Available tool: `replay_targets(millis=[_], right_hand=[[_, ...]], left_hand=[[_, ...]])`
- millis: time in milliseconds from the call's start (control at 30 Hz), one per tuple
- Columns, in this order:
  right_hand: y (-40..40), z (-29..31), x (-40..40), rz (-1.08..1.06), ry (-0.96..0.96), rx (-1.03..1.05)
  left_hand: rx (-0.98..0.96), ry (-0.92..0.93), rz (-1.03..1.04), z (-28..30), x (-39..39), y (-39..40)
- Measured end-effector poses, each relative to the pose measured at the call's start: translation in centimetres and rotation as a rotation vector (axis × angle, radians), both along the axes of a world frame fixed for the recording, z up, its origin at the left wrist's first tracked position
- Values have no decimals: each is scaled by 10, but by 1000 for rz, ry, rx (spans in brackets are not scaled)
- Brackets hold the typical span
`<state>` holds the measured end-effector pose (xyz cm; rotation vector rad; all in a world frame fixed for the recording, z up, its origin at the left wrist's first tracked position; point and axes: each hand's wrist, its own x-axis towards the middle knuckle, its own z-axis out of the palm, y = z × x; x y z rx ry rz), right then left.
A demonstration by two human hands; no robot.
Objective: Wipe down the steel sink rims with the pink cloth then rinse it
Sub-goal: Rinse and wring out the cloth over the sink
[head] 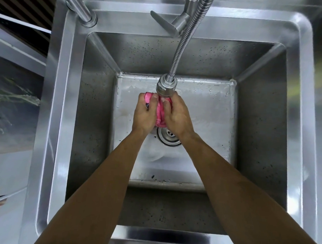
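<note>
No brand, label or writing could be read anywhere in the view. The pink cloth [160, 112] was bunched between the two hands over the basin of the steel sink [295, 116], directly under the flexible faucet's spray head [166, 87] and just above the drain strainer [169, 138]. The left hand [144, 114] and right hand [177, 115] both had fingers curled tight around the cloth, pink showing between them.

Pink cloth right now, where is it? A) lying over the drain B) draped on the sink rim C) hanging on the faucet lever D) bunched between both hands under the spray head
D: the pink cloth is squeezed between the left hand and right hand, just below the spray head, above the sink floor.
</note>
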<state>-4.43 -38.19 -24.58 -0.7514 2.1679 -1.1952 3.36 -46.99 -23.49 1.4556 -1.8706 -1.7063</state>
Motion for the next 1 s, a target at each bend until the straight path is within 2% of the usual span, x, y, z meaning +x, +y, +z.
replay_targets(millis=[100, 267, 367, 433, 500, 567, 667, 733, 800, 1000], right_hand=[[7, 3, -6, -58, -20, 14], [23, 13, -1, 82, 75, 94], [42, 19, 9, 178, 95, 48], [53, 27, 10, 159, 57, -16], [63, 42, 6, 81, -34, -83], [73, 60, -5, 54, -148, -150], [84, 90, -22, 101, -305, -194], [87, 106, -32, 148, -340, -178], [87, 117, -41, 167, -318, -143], [83, 132, -51, 338, 7, 9]], left_hand=[[-21, -4, -83, 1, -5, 5], [-52, -15, -159, 12, 3, 17], [-179, -54, -306, 23, 19, 13], [-240, -67, -422, 33, 31, 5], [-191, -17, -468, 46, 43, -4], [-55, 92, -450, 62, 52, -13], [118, 213, -388, 83, 56, -16], [139, 241, -372, 96, 53, -15], [136, 256, -381, 105, 47, -15], [151, 271, -430, 116, 34, -14]])
